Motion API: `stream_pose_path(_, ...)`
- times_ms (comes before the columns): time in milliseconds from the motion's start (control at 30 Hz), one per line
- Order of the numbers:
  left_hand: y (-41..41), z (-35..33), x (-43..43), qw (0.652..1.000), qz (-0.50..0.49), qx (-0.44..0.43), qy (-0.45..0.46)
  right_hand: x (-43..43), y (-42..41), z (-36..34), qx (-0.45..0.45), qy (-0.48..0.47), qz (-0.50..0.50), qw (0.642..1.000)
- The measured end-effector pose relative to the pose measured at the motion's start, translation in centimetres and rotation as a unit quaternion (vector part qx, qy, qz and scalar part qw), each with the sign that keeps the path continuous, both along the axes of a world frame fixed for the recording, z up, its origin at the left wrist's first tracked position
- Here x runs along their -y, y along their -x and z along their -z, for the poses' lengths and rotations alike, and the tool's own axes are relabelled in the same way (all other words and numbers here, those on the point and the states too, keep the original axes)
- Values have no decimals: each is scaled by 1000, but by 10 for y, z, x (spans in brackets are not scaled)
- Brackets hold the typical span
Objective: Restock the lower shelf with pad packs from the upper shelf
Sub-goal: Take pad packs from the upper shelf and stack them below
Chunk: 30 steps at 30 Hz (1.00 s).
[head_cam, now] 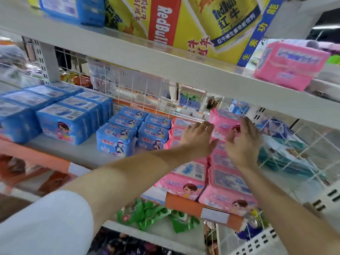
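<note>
Loosely, left hand point(197, 139), right hand point(242, 144) flank soft rectangular pink pad pack point(224, 124), fingers straight.

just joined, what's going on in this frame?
A person is stocking a store shelf. The left hand and right hand, both open, flank a pink pad pack on top of the pink stack at the back of the lower shelf. Blur hides whether they touch it. Another pink pack waits on the upper shelf. Blue packs sit further left.
</note>
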<state>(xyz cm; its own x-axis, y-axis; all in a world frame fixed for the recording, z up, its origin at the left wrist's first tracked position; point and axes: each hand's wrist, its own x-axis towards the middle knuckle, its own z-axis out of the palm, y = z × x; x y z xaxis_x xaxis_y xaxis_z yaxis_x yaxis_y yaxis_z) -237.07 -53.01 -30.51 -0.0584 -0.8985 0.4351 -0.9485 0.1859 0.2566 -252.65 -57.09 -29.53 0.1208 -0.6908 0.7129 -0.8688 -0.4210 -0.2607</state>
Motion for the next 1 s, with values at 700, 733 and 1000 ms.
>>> stream_pose_path(700,-53,-40,-176,988,39,-24,149,-167,-43,-51,-20,-28,-80,996)
stream_pose_path(733,-58,-45,-185,987,41,-25,152,-177,-46,-55,-11,-23,-83,996)
stream_pose_path(1000,-112,-80,-260,984,29,-11,175,-250,-77,-69,15,-4,-69,997)
